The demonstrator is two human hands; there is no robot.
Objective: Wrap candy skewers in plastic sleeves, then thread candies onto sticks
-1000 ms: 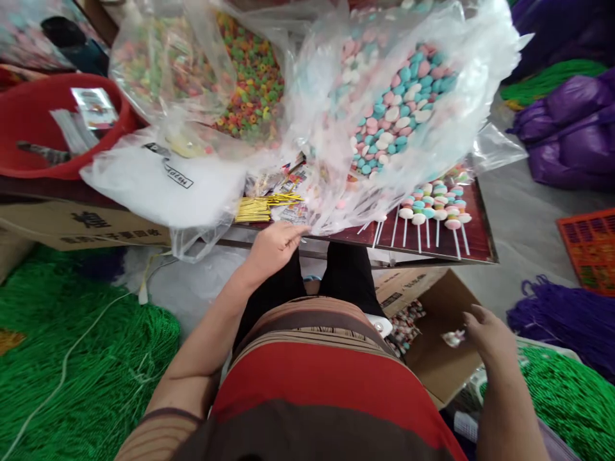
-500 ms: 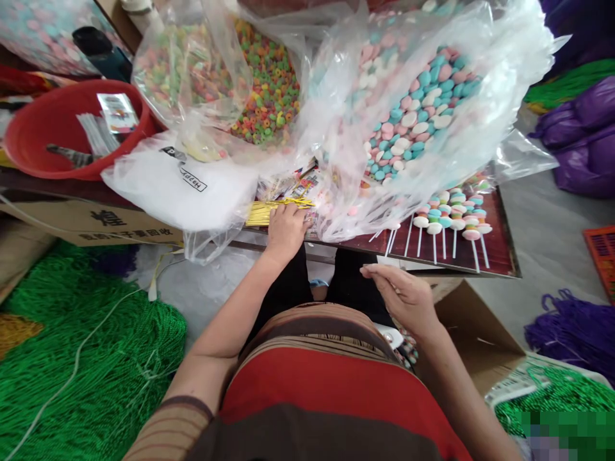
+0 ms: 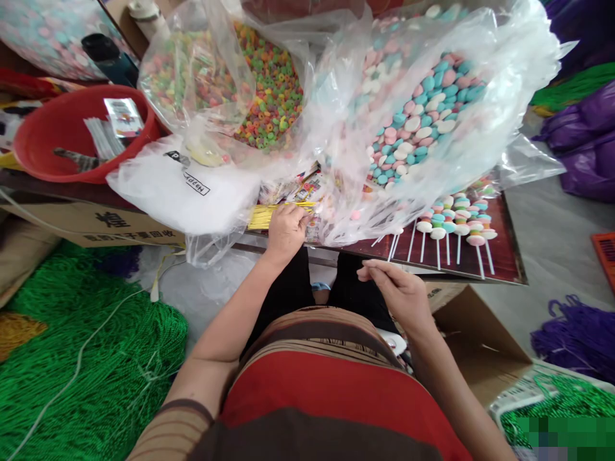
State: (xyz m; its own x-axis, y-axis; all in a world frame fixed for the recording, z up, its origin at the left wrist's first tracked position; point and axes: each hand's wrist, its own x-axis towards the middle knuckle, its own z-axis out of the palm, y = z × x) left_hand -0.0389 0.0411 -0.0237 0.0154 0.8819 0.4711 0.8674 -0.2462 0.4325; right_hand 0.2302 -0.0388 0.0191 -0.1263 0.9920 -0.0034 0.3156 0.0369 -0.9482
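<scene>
My left hand (image 3: 288, 229) rests at the table's front edge with its fingers curled over a bundle of yellow twist ties (image 3: 260, 218). Small printed packets (image 3: 307, 182) lie just behind it. My right hand (image 3: 398, 288) hovers in front of the edge, thumb and fingers pinched together; anything between them is too small to make out. Several candy skewers (image 3: 460, 219) on white sticks lie to its upper right, strung with pastel and ring-shaped candies. A big clear bag of pink, white and blue candies (image 3: 408, 137) spreads over the table behind both hands.
A bag of colourful ring candies (image 3: 269, 96) and white printed bags (image 3: 173, 192) lie on the left of the table. Beyond them is a red basin (image 3: 36, 144). Green cords (image 3: 86, 358) cover the floor at left; an open cardboard box (image 3: 480, 342) stands at right.
The view has shifted slightly, so the table sits a little lower and further right. My left hand stays on the twist ties; my right hand has risen slightly, still pinched.
</scene>
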